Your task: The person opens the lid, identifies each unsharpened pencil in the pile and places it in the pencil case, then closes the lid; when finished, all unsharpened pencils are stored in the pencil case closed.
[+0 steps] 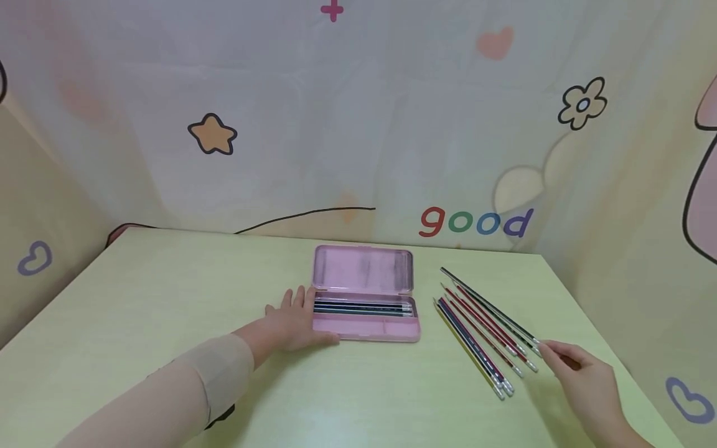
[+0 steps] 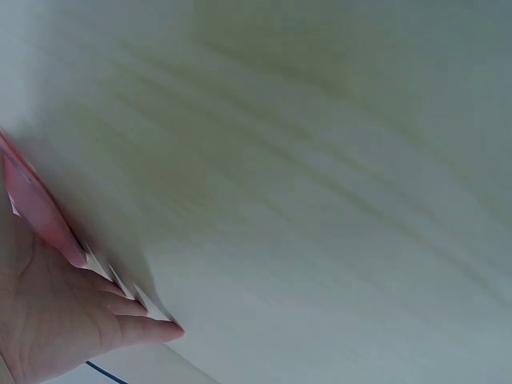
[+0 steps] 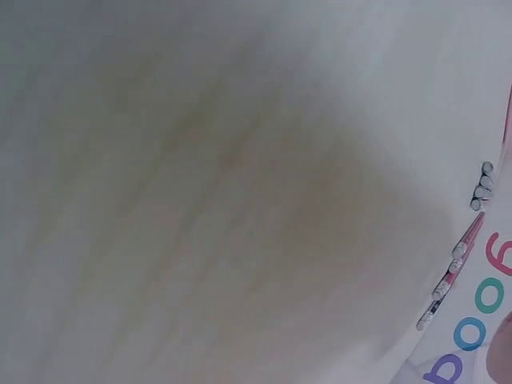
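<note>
A pink pencil case point(image 1: 363, 333) lies with its lid point(image 1: 364, 267) raised at the back, and several dark pencils point(image 1: 361, 308) rest in its rear compartment. Against the case's left end, my left hand point(image 1: 294, 323) rests with fingers spread straight and the thumb along the front edge. The left wrist view shows that hand point(image 2: 72, 312) beside the pink case edge point(image 2: 40, 212). Over at the right, my right hand point(image 1: 588, 376) pinches the end of a dark pencil point(image 1: 487, 302) between thumb and fingers. In the right wrist view only a blurred bit of the hand point(image 3: 500, 352) appears.
Red pencils point(image 1: 484, 320) lie fanned out beside the dark one, erasers toward me. Blue pencils point(image 1: 476, 345) and a yellow-striped pencil point(image 1: 470, 348) lie to their left. A patterned curtain point(image 1: 358, 137) stands behind the pale table point(image 1: 168, 292).
</note>
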A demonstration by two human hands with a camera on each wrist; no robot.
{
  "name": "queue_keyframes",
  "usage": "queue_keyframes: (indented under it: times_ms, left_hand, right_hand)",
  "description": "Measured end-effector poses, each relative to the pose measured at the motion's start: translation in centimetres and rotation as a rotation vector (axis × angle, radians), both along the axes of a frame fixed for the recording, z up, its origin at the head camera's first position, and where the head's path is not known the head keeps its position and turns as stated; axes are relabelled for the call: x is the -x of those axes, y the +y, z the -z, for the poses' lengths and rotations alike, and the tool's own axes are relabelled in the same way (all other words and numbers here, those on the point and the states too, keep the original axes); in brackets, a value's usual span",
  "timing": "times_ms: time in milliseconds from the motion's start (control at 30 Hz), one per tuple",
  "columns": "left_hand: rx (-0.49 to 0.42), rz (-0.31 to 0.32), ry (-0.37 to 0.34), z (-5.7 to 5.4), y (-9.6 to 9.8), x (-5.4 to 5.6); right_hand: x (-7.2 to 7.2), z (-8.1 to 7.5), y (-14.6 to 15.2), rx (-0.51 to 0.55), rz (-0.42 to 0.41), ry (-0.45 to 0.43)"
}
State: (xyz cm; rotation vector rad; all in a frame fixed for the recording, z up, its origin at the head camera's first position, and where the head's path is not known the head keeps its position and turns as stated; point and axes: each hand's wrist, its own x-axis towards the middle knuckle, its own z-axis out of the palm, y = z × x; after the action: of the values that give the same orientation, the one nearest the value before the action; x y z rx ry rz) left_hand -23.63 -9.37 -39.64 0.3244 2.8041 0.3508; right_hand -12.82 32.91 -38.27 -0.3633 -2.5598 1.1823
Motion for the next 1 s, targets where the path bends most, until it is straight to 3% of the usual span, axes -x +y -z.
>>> queue_keyframes:
  times_ms: [233, 433, 633, 1000]
  left_hand:
    - [0.015, 0.0, 0.005, 0.0, 0.0, 0.1]
    - [-0.001, -0.003, -0.004, -0.2, 0.0, -0.2]
    - [0.008, -0.002, 0.004, 0.1, 0.1, -0.1]
    - [0.021, -0.009, 0.012, 0.4, 0.2, 0.1]
  right_hand:
    - [1.1, -0.3, -1.3, -0.045, -0.112, 0.069]
    - [2.5, -0.4, -2.7, -0.04, -0.194, 0.071]
    - [4.7, -0.9, -4.6, -0.006, -0.3, 0.013]
    - [8.6, -1.4, -7.9, -0.01, -0.385, -0.124]
